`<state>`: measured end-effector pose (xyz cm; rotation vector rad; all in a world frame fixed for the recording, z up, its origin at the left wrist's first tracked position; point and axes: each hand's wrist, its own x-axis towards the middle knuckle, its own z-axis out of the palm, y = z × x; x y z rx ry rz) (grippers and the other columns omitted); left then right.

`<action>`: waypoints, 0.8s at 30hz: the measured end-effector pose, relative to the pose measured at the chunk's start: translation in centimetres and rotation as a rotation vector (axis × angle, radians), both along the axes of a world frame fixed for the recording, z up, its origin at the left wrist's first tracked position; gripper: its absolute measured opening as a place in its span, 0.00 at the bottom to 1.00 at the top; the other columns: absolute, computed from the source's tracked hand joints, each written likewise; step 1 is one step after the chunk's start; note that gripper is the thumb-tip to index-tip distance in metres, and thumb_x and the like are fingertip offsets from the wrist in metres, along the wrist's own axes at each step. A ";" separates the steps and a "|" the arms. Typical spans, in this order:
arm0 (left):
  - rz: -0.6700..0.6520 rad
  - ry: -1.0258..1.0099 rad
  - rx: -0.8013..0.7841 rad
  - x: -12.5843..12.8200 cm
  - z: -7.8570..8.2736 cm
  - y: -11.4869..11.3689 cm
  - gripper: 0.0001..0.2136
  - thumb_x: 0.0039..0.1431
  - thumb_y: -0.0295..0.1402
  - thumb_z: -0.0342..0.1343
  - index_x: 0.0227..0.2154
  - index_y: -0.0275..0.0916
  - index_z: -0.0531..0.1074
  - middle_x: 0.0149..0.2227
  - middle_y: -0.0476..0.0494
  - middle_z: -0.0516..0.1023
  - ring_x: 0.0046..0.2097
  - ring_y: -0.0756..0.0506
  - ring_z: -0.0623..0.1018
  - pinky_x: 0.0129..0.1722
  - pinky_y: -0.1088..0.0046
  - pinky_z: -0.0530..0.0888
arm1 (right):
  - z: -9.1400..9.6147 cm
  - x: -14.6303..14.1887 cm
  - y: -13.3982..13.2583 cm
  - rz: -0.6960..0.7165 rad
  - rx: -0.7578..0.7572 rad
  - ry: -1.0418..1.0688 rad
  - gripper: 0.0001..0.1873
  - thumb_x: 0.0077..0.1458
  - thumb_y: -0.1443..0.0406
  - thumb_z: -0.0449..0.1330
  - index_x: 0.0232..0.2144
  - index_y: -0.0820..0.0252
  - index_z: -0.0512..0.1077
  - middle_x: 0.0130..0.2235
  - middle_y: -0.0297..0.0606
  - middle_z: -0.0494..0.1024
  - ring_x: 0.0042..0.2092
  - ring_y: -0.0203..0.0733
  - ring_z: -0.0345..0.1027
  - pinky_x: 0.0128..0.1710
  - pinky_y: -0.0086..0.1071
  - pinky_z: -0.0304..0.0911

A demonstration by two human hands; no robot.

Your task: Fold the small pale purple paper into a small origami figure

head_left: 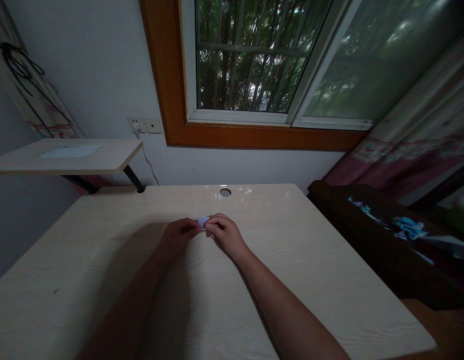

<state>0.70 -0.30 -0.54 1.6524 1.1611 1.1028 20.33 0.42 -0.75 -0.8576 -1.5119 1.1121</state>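
A small pale purple piece of paper [202, 221] lies near the middle of the light wooden table [310, 260]. My left hand [178, 234] pinches its left side with curled fingers. My right hand [225, 233] presses and grips its right side, fingers closed over it. Most of the paper is hidden under my fingertips. Both forearms reach in from the bottom edge.
A round cable hole [225, 192] sits at the table's far edge. A raised shelf [104, 157] with a sheet of paper [70, 151] stands at the back left. Wall sockets [144, 124] and a window [254, 60] lie behind. A dark bed frame [367, 235] and curtain [415, 145] flank the right.
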 end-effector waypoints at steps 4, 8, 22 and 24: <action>-0.030 -0.089 -0.065 0.1 0.1 -0.2 0.11 0.54 0.40 0.62 0.31 0.37 0.76 0.32 0.44 0.81 0.37 0.45 0.80 0.41 0.69 0.76 | -0.3 -0.1 0.0 -0.003 -0.040 0.032 0.08 0.53 0.60 0.65 0.31 0.58 0.78 0.33 0.35 0.74 0.27 0.33 0.66 0.27 0.28 0.62; -0.055 -0.262 -0.099 0.3 -0.5 0.2 0.11 0.53 0.39 0.63 0.32 0.37 0.71 0.30 0.48 0.78 0.34 0.47 0.80 0.40 0.66 0.78 | -0.4 -0.1 0.0 0.023 -0.048 0.010 0.08 0.53 0.59 0.65 0.31 0.59 0.77 0.30 0.34 0.74 0.27 0.33 0.66 0.28 0.28 0.62; -0.089 -0.238 -0.030 0.2 -1.3 0.4 0.13 0.53 0.35 0.64 0.36 0.39 0.66 0.30 0.50 0.75 0.32 0.48 0.79 0.36 0.71 0.75 | -0.5 -0.1 -0.1 -0.022 -0.025 -0.039 0.09 0.54 0.58 0.64 0.32 0.59 0.75 0.29 0.34 0.75 0.28 0.35 0.68 0.30 0.29 0.63; -0.093 -0.233 -0.022 0.2 -1.4 0.4 0.13 0.53 0.35 0.64 0.37 0.39 0.66 0.30 0.50 0.76 0.33 0.48 0.79 0.36 0.71 0.75 | -0.5 -0.1 -0.1 -0.019 -0.042 -0.027 0.10 0.54 0.58 0.64 0.32 0.59 0.75 0.28 0.34 0.75 0.27 0.35 0.67 0.30 0.29 0.63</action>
